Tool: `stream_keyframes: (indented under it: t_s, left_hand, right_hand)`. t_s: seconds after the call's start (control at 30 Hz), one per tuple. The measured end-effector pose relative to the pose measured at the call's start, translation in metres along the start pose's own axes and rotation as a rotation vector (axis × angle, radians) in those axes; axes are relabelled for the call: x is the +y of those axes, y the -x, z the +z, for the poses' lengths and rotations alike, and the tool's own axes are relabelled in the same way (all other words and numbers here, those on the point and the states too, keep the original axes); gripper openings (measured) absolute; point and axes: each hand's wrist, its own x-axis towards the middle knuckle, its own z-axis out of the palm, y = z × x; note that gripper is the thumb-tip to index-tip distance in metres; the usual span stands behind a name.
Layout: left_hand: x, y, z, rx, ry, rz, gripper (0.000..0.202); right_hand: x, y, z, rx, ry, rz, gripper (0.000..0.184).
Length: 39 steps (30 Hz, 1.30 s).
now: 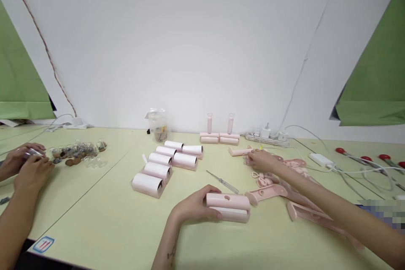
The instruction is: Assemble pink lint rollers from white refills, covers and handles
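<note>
My left hand grips the left end of a pink lint roller head, which has a round hole on top and a white roll showing below. Thumb and fingers are closed around its casing, down on the table. My right hand reaches over the pile of pink plastic parts, fingers bent together at its far side. What they hold, if anything, is hidden. A screwdriver with a clear handle lies between the lint roller head and several white paper rolls in pink casings.
Two pink lint rollers stand by the wall, handles up, near a power strip. A clear plastic bag stands left of them. At left, a co-worker's hands work beside small glass domes. Cables and red-knobbed tools lie at right.
</note>
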Motion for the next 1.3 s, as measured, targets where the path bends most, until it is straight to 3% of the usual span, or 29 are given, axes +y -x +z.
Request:
stream_keyframes:
  t_s: [0.07,0.2,0.27,0.33,0.43,0.63,0.83,0.97,1.07,1.2,1.3]
  left_hand:
    - [0.000,0.000,0.000,0.002,0.000,-0.007,0.058]
    - [0.001,0.000,0.001,0.002,0.017,0.001,0.058]
    - [0.002,0.001,0.002,-0.003,0.037,0.009,0.059]
    - [0.002,0.001,0.002,-0.008,0.052,0.010,0.059]
    - [0.001,0.001,0.003,-0.007,0.057,0.015,0.058]
    - [-0.001,-0.001,0.001,-0.005,0.010,0.022,0.063]
    - [-0.005,-0.002,0.005,0.088,-0.095,0.055,0.059]
    - [-0.004,-0.003,0.008,0.122,-0.107,0.075,0.057]
    - [0.000,-0.001,0.007,0.128,-0.096,0.054,0.060]
    - [0.002,0.002,0.006,0.090,-0.031,0.010,0.056]
    - [0.000,0.001,0.006,0.080,-0.017,0.024,0.054]
  right_hand:
    - [-0.007,0.004,-0.007,0.007,-0.037,-0.050,0.012]
    - [-0.036,0.019,-0.040,0.029,-0.154,-0.196,0.024]
    - [-0.056,0.028,-0.060,-0.055,-0.226,-0.337,0.026]
    - [-0.074,0.036,-0.078,-0.225,-0.257,-0.517,0.025]
    - [-0.094,0.043,-0.096,-0.277,-0.113,-0.607,0.022]
    - [-0.125,0.046,-0.111,-0.264,0.170,-0.649,0.022]
    - [-0.157,0.032,-0.113,-0.400,0.303,-0.728,0.011]
    - [-0.161,0.028,-0.106,-0.430,0.293,-0.733,0.007]
    - [-0.152,0.027,-0.109,-0.399,0.258,-0.717,0.017]
    - [-0.127,0.021,-0.119,-0.366,-0.096,-0.573,0.041]
    - [-0.112,0.023,-0.115,-0.514,-0.363,-0.425,0.032]
